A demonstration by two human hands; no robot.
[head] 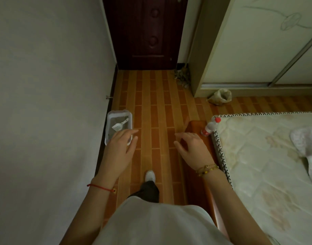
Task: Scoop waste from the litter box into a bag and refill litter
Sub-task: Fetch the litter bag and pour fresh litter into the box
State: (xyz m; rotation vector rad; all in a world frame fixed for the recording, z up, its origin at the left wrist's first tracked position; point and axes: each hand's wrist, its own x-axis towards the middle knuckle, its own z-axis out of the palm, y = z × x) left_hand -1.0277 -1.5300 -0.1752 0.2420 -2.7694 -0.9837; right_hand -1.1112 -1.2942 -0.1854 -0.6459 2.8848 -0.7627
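Observation:
A small white litter box (110,119) sits on the floor against the left wall, with grey litter and a white slotted scoop (119,125) lying in it. My left hand (120,149) hovers in front of its near right corner, fingers relaxed, holding nothing. My right hand (192,149) is raised over the floor near the bed's wooden corner, fingers loosely bent and empty. A filled pale bag (221,97) slumps on the floor by the wardrobe base.
A dark door (144,32) closes the corridor ahead. A wardrobe (257,46) stands at right, a mattress (261,156) on an orange wooden frame (195,126) at lower right. A red-capped bottle (211,126) stands at the bed corner. A broom head (182,77) rests beside the door.

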